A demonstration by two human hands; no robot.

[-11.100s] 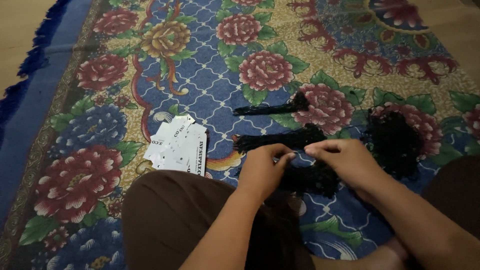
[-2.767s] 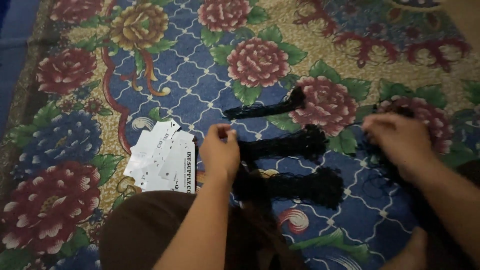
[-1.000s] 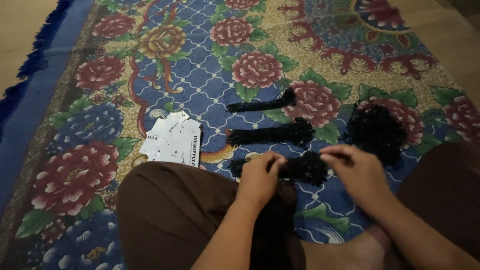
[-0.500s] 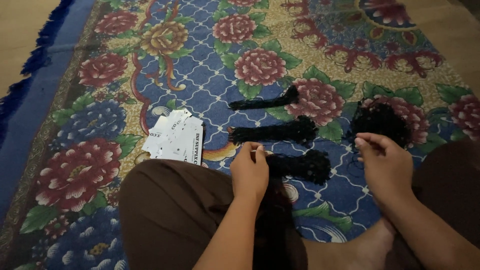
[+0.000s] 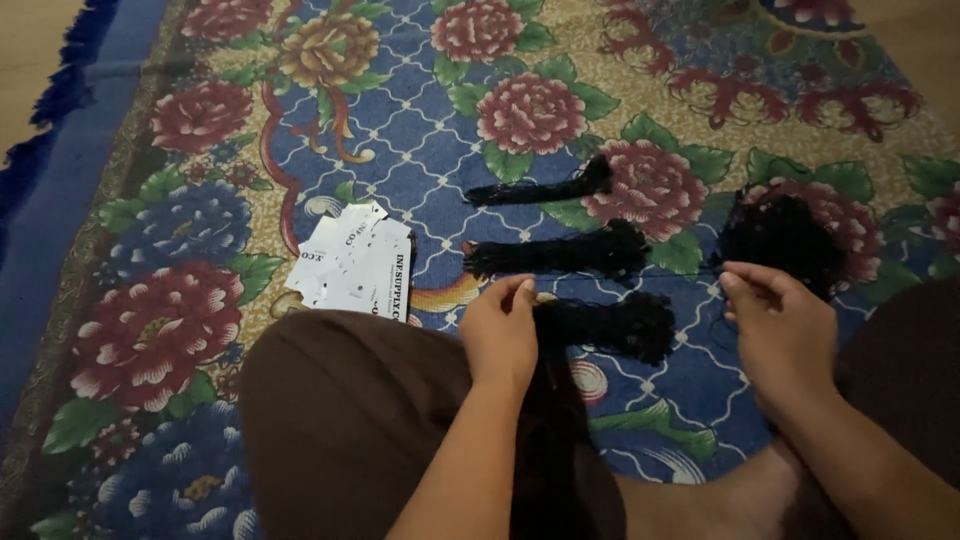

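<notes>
Black string bundle (image 5: 610, 325): laid nearest the knees on the carpet (image 5: 420, 190), kept close so it can be worked on.
Left hand (image 5: 500, 335): fingers pinched on the bundle's near end, pinning it down.
Right hand (image 5: 785, 325): thumb and fingers closed on thin black strands, seemingly drawn from the loose black pile (image 5: 785, 235).
Second bundle (image 5: 560, 255) and third bundle (image 5: 545, 188): lined up farther out, apparently set aside.
White cards (image 5: 355, 265): stacked toward the carpet's left edge.
</notes>
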